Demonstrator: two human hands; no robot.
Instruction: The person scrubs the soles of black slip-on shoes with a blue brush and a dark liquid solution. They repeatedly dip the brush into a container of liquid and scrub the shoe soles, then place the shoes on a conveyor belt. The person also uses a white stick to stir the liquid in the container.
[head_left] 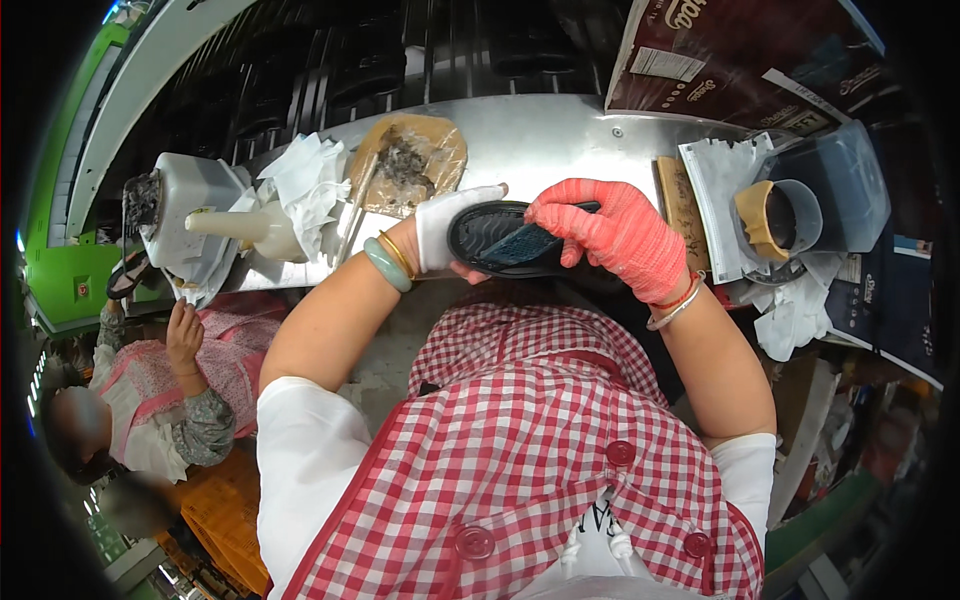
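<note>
Light falls mostly from above and is fairly bright across the middle, flaring almost white on the metal bench (575, 145). A softer shine slides over the clear plastic box (862, 195) on the right. At the far side the rack (450, 65) sinks into near black, broken by thin glints. The black sole (472, 236) is dark, yet its ridges read clearly. Small lamps (36, 390) glow at the left rim. The lens bends the pale arch (105, 130) on the left; blurred patches sit near the person (190, 370) there, and blackness rounds the corners.
</note>
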